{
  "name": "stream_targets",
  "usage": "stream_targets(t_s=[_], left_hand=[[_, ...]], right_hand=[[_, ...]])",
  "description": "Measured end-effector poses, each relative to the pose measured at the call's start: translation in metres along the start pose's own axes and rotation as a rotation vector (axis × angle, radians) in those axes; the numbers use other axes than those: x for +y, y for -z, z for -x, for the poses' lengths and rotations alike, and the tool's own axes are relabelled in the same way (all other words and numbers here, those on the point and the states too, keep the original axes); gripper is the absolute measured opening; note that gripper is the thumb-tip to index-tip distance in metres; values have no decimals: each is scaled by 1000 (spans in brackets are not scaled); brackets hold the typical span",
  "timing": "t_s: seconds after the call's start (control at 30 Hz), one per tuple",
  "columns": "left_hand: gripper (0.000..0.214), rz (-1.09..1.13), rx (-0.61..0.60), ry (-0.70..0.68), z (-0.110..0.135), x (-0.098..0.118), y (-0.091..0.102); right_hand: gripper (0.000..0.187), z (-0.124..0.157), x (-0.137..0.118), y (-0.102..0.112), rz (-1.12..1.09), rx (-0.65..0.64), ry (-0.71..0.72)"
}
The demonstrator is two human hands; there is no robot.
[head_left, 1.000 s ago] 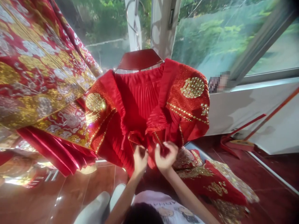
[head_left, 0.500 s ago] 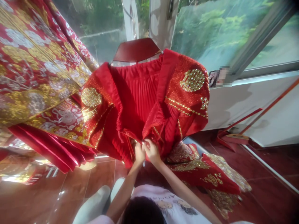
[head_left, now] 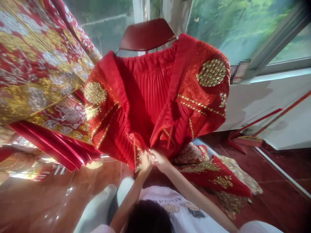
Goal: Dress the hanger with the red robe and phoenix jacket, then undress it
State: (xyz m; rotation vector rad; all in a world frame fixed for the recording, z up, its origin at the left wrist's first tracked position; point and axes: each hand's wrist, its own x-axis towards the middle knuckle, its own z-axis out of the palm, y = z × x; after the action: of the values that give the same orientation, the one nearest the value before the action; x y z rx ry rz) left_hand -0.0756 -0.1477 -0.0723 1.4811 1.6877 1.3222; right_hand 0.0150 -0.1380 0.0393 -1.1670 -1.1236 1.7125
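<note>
A red pleated garment (head_left: 153, 87), which looks like a skirt with a gathered waistband, hangs in front of me from a dark red hanger (head_left: 148, 35). Gold beaded medallions and bead lines decorate its two sides. Low at the front opening, my left hand (head_left: 145, 163) is closed, pinching a narrow red end of the garment. Right beside it, fingertips against the left ones, my right hand (head_left: 159, 159) is also closed at that strip. Exactly what lies between the right fingers is too small to make out.
A red, gold and silver brocade garment (head_left: 36, 64) hangs at the left. Red embroidered cloth (head_left: 213, 174) lies low on the right, above the tiled floor. A red-handled broom or dustpan (head_left: 247, 140) rests by the wall under the windows (head_left: 238, 29).
The garment and hanger appear larger and higher in view, the right side shifting rightward. Both hands sit slightly lower, still pinched together at the front opening.
</note>
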Motion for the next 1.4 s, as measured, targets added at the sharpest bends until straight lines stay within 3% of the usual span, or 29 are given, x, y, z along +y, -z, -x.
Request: stream_targets(t_s=[0.13, 0.27, 0.37, 0.53, 0.73, 0.87, 0.93, 1.1, 1.2, 1.33, 1.4], left_hand=[[18, -91, -37, -20, -10, 2, 2], [26, -176, -40, -21, -15, 7, 2], [23, -211, -44, -35, -15, 7, 4], [24, -240, -21, -43, -13, 7, 6], [32, -227, -21, -53, -18, 13, 9], [36, -202, -28, -59, -19, 14, 19], [34, -201, -28, -56, -19, 14, 22], [29, -221, -25, -69, -15, 19, 25], [29, -259, 99, -86, -13, 41, 36], [29, -336, 445, -332, -32, 107, 56], [27, -387, 416, -407, -52, 144, 59]], right_hand=[[42, -3, -54, 1, -201, 5, -11], [32, 13, -120, -6, -358, 26, 129], [29, 28, -143, -20, -414, 39, 215], [27, 21, -151, -32, -349, 120, 204], [33, 21, -150, -17, 127, 121, 482], [36, 27, -139, 4, 385, 490, 714], [32, 23, -139, 10, 526, 594, 745], [26, 2, -133, 12, 725, 344, 688], [26, -1, -121, 15, 645, 289, 691], [24, 4, -112, 20, 526, 250, 668], [24, 8, -112, 19, 486, 232, 652]])
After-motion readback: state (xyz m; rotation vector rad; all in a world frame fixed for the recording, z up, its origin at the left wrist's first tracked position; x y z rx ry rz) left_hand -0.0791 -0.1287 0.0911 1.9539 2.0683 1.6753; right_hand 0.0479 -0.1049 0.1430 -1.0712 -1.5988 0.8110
